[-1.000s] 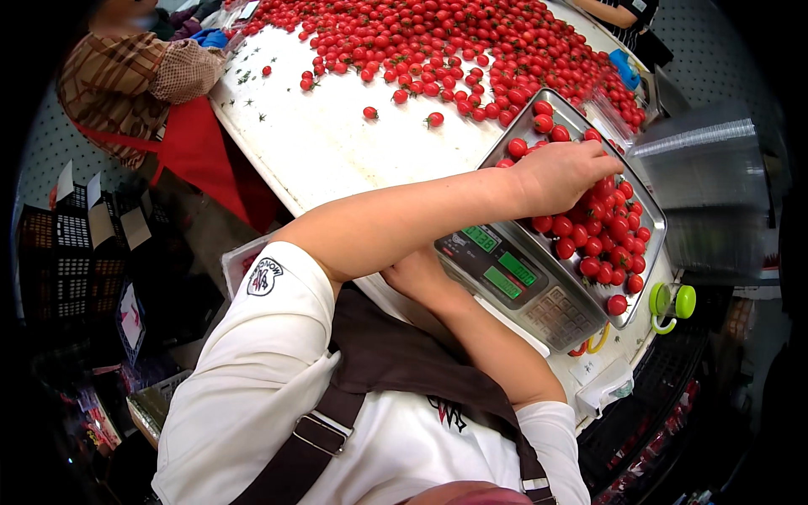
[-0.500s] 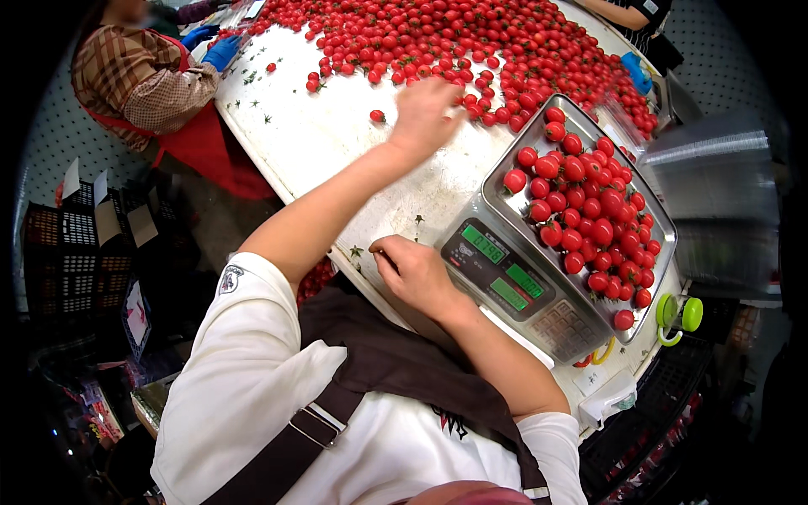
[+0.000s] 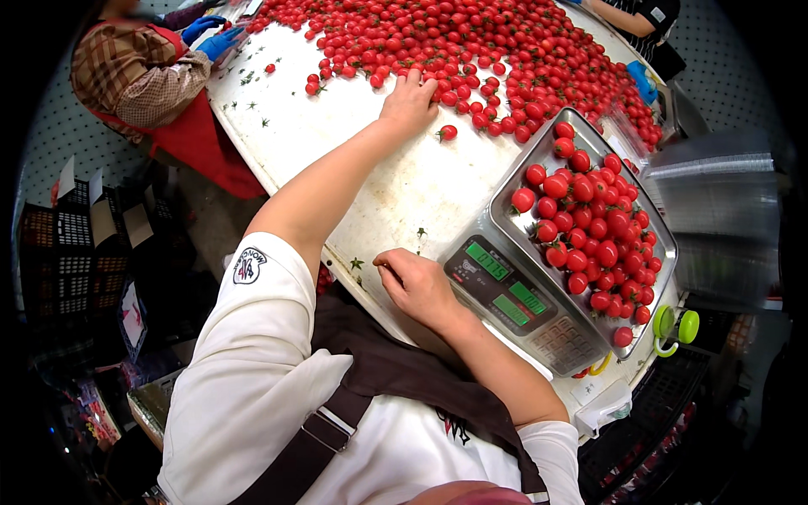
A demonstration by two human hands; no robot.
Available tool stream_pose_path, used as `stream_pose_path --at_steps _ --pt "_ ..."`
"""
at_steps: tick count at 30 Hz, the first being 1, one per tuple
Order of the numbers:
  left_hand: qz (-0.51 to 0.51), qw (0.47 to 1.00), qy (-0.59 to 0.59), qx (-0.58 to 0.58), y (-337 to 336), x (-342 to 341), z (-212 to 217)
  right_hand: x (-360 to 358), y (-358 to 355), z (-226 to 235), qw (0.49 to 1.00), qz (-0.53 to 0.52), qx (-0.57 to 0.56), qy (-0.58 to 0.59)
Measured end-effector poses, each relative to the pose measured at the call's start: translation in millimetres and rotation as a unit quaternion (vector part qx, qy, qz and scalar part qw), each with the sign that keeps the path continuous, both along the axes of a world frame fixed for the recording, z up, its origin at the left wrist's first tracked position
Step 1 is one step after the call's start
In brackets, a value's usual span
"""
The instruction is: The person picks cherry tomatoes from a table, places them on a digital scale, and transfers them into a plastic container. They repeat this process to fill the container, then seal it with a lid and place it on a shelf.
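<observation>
Left hand (image 3: 410, 103): shifted since earlier from over the tray (image 3: 513, 223) to the tomato pile (image 3: 446, 42); fingers bent, grip hidden from us.
Right hand (image 3: 418, 286): near scale (image 3: 555, 337), probably bracing us; fingers curled, can't tell if touching.
Tray tomatoes (image 3: 608, 252): heaped above scale, rim likely stopping rolling.
Tomato pile: far end cut off by our view's top.

The middle tabletop (image 3: 387, 194) is passable (the scale (image 3: 505, 282) blocks rightward).
</observation>
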State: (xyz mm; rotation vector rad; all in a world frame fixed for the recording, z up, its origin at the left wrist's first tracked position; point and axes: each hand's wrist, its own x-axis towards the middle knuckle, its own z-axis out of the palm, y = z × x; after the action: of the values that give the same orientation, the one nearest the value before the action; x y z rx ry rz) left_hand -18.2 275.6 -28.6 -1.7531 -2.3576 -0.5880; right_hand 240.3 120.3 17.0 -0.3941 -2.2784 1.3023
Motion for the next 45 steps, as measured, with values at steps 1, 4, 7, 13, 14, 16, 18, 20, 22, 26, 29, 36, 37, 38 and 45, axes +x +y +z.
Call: stream_pose_path --at_steps 1,4,7,13,14,16,18,20,22,26,29,36,37,38,45 --pt "-0.002 1.0 0.007 -0.009 3 -1 -5 0 0 -1 1.0 0.001 0.0 0.0" --pt "-0.003 0.999 0.01 -0.031 4 3 -5 0 -1 -4 1.0 0.001 0.001 0.005" --pt "0.002 0.999 -0.016 -0.049 -1 8 8 -1 -1 -5 1.0 0.0 0.007 0.014" --pt "0.056 0.978 -0.202 -0.015 3 -8 5 -2 -1 -8 1.0 -0.002 0.011 0.017" --pt "0.077 0.926 -0.371 -0.005 5 -12 11 -2 0 -8 1.0 -0.002 0.01 0.016" --pt "0.101 0.701 -0.702 0.074 -2 -13 27 -2 0 -7 1.0 -0.003 0.007 0.011" --pt "0.054 0.562 -0.817 0.116 -20 -6 52 -1 0 -3 1.0 -0.002 0.004 0.005" --pt "0.018 0.513 -0.848 0.128 -28 -1 59 -1 -1 -4 1.0 -0.001 0.007 0.004" --pt "-0.007 0.521 -0.845 0.119 -29 -5 54 -1 -2 -4 1.0 0.003 0.007 0.005" --pt "0.057 0.793 -0.607 -0.008 -6 -4 42 -1 -2 -3 1.0 0.004 0.0 0.004" --pt "0.012 0.975 -0.203 -0.093 17 0 34 -1 -1 -3 1.0 0.002 -0.005 0.006" --pt "0.014 0.991 -0.025 -0.129 28 19 30 -1 2 -8 1.0 0.001 -0.008 -0.01" --pt "0.016 0.993 -0.03 -0.112 25 15 27 0 2 -7 1.0 0.001 -0.009 -0.009" --pt "0.029 0.99 -0.113 -0.078 22 11 25 0 3 -6 1.0 0.002 -0.01 -0.007" --pt "-0.054 0.948 -0.309 -0.05 -21 30 40 -1 2 -7 1.0 0.004 -0.011 -0.023"
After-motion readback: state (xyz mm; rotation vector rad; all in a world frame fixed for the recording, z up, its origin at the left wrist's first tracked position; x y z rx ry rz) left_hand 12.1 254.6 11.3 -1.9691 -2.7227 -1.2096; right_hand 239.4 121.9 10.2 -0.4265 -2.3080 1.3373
